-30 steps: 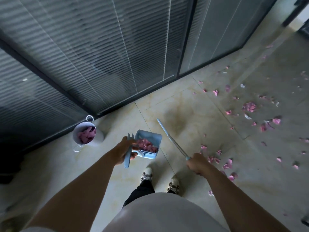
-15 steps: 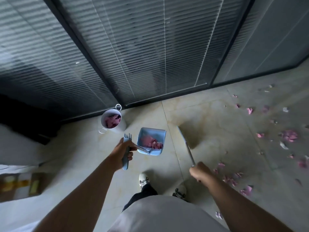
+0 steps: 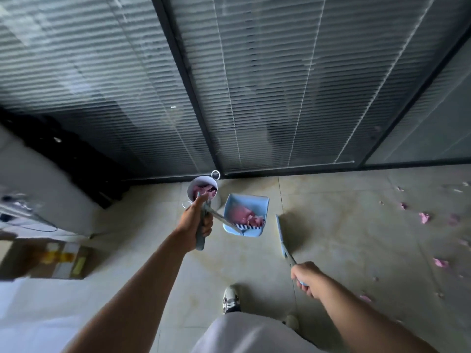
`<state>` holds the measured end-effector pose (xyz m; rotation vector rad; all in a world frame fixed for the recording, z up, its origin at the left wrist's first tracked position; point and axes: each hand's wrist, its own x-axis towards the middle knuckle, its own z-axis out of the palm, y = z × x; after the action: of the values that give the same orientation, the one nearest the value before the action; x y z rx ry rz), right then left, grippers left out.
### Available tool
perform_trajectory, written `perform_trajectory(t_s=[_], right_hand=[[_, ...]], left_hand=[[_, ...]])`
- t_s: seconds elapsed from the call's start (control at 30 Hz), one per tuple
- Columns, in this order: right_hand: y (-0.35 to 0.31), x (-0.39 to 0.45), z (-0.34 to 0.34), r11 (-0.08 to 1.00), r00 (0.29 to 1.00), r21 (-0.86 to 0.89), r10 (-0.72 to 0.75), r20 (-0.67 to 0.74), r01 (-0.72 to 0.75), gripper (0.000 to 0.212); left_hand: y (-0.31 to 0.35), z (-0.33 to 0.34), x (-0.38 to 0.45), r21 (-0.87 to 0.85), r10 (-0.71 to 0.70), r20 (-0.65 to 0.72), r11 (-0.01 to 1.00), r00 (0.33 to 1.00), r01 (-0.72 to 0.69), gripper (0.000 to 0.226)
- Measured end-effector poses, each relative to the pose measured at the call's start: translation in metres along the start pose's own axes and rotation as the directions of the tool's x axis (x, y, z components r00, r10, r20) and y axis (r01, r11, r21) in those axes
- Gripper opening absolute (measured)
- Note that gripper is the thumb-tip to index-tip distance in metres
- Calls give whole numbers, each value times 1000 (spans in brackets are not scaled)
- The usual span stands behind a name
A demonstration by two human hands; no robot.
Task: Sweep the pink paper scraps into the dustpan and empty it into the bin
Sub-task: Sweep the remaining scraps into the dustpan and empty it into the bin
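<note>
bin point(image 3: 202, 189) partly hidden, broom point(image 3: 282, 238) seemingly edge-on

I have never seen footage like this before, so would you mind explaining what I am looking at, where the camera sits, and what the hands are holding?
There is no machine here: a person wears a wide-angle camera on the head, looking down at their own arms and the tiled floor. The left hand grips the long handle of a blue dustpan, which holds pink paper scraps. The right hand grips the handle of a blue broom. Just beyond the left hand stands a small white bin by the glass wall, already holding pink paper. More loose pink scraps lie on the floor to the right. One shoe shows at the bottom.
</note>
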<state>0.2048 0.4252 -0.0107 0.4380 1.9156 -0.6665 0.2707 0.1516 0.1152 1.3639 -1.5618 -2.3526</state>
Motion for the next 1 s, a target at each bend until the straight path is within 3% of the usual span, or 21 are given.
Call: perform_trajectory(t_s=[0.17, 0.4, 0.73, 0.9, 1.0], right_hand=[[-12, -2, 12, 1000, 999, 11, -27, 18, 27, 17], [-28, -10, 28, 997, 996, 71, -49, 73, 44, 14], [-44, -18, 48, 990, 991, 85, -117, 67, 111, 9], [-48, -23, 44, 987, 987, 31, -158, 32, 157, 8], [-48, -25, 42, 983, 983, -32, -181, 17, 181, 6]], left_hand=[[17, -11, -13, -24, 59, -104, 998, 993, -62, 41], [22, -34, -30, -9, 81, -139, 996, 987, -83, 34], [15, -55, -32, 254, 238, -118, 946, 964, -203, 28], [7, -55, -21, 508, 267, -45, 836, 963, -208, 25], [-6, -50, -12, 715, 301, -50, 677, 952, -176, 28]])
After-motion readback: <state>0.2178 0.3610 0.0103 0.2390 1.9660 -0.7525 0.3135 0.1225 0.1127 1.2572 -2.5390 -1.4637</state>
